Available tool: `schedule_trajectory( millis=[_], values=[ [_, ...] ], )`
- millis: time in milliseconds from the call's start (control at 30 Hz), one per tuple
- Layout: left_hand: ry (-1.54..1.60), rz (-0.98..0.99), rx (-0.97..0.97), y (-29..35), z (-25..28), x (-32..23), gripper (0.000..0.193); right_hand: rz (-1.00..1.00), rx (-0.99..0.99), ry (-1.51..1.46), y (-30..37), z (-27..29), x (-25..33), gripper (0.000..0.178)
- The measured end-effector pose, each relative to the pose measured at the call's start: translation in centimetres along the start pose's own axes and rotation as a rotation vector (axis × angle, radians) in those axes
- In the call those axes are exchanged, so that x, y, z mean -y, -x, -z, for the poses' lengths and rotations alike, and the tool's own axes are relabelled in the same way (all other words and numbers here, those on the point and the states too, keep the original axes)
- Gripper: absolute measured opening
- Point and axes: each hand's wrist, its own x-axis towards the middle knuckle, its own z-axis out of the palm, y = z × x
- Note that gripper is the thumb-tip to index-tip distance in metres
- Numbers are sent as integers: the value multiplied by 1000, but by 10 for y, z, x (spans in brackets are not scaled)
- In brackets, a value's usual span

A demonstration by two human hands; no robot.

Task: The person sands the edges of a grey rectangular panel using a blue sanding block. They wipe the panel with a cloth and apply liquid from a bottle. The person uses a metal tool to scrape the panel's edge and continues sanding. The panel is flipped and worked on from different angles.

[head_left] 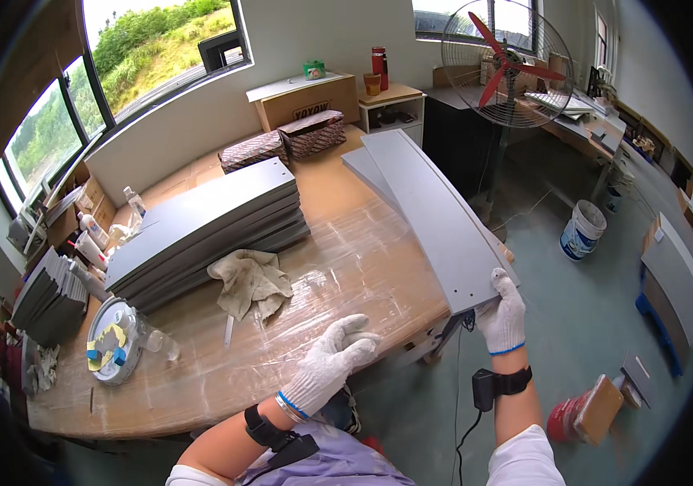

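Observation:
Both my hands wear white knit gloves. My right hand (pixel 503 314) grips the near end of a long grey panel (pixel 435 211), which reaches away over the right edge of the wooden table (pixel 346 267). Another grey panel lies under it. My left hand (pixel 332 360) hovers open, fingers spread, above the table's near edge and holds nothing. A crumpled beige rag (pixel 251 280) lies left of it, beside a tall stack of grey panels (pixel 208 229).
A round tin with tape (pixel 113 340) and a clear bottle (pixel 158 342) sit at the table's left. Cardboard boxes (pixel 307 101) stand at the far end. A standing fan (pixel 507 61), a white bucket (pixel 582 230) and a red container (pixel 567 417) are on the floor to the right.

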Motion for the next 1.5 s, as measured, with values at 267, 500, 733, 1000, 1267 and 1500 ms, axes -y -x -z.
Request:
schedule_trajectory(
  millis=[267, 500, 733, 1000, 1267, 1500],
  values=[
    [163, 106, -371, 81, 103, 31, 39, -61, 46, 83, -120, 29, -4, 31],
    [253, 92, -546, 114, 135, 42, 36, -134, -124, 129, -170, 42, -20, 31],
    [247, 56, -620, 137, 162, 42, 36, -189, -232, 294, -182, 58, -13, 26],
    [107, -206, -853, 173, 194, 24, 31, -29, -490, 1139, -171, 9, -2, 38],
    [-214, -701, -1439, 209, 333, -39, 41, 314, 246, 1620, -171, -153, -143, 38],
    [-112, -344, -1051, 160, 506, -91, 48, 248, 363, 1893, -224, -282, -257, 55]
  ],
)
